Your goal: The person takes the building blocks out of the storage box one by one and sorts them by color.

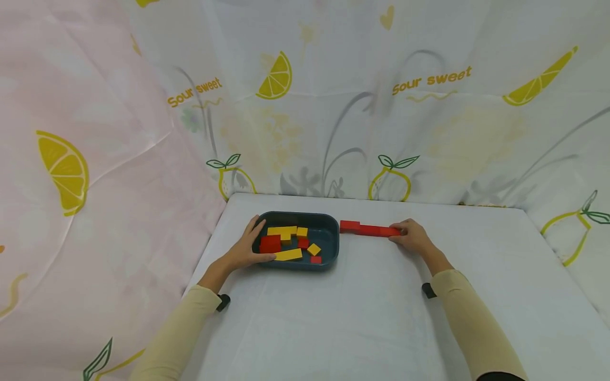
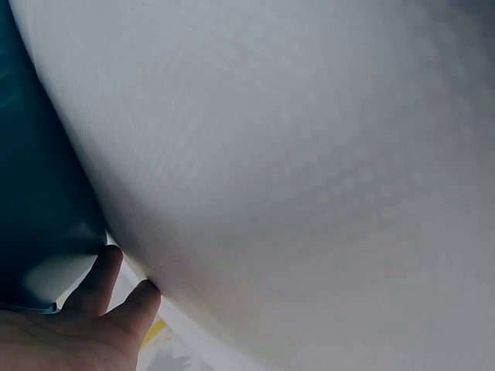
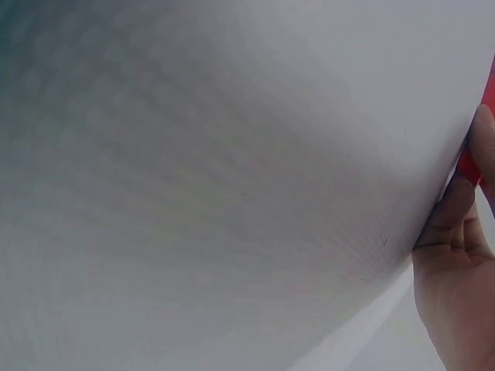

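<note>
A dark blue tray [image 1: 329, 259] stands on the table, holding several yellow blocks [image 1: 288, 255] and red blocks [image 1: 270, 243]. My left hand [image 1: 245, 248] grips the tray's left end, thumb over the near rim and fingers along the far left corner. In the left wrist view, two fingertips of that hand show beside the tray wall [image 2: 39, 170]. To the right of the tray, a row of red blocks [image 1: 369, 230] lies end to end. My right hand [image 1: 412, 236] pinches the red block at the row's right end; the right wrist view shows part of that red block [image 3: 469, 166] between its fingers.
A white cloth covers the table [image 1: 371, 317], which stretches toward me and to the right. Behind it hangs a curtain [image 1: 324, 127] with a lemon print, and another pinkish one [image 1: 95, 222] hangs at the left.
</note>
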### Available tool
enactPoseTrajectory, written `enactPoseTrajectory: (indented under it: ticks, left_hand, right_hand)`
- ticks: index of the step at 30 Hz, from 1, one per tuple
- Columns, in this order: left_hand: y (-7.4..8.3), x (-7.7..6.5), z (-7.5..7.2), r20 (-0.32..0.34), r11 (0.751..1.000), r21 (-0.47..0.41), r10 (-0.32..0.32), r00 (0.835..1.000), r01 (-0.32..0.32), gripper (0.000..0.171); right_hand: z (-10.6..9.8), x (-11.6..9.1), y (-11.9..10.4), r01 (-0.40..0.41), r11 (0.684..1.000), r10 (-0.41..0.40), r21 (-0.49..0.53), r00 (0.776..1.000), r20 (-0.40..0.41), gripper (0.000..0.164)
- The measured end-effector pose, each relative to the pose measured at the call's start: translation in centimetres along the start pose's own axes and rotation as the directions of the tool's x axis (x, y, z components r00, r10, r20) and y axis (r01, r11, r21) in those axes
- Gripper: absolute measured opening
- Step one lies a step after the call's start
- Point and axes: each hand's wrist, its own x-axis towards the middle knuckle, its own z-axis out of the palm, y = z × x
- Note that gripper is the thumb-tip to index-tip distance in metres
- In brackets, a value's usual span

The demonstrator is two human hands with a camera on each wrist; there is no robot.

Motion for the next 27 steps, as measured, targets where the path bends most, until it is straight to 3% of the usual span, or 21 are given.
enactPoseTrajectory:
  ticks: [19,24,27]
  left_hand:
    - [-0.21,-0.25,-0.04,-0.007,1.000,0.006,-0.011,1.000,0.011,0.113]
    - [-0.13,-0.31,-0.07,-0.005,1.000,-0.003,-0.010,1.000,0.010,0.113]
    - [-0.03,-0.28,0.04,0.002,1.000,-0.005,-0.008,1.000,0.008,0.113]
  right_hand:
    - [0.15,0.11,-0.36,-0.058,0.998,0.057,0.030,0.998,0.027,0.050]
    - [-0.14,0.02,-0.28,-0.067,0.997,0.065,0.034,0.997,0.048,0.060]
    - [-0.68,-0.17,0.10,-0.100,0.993,0.094,0.057,0.990,0.102,0.071]
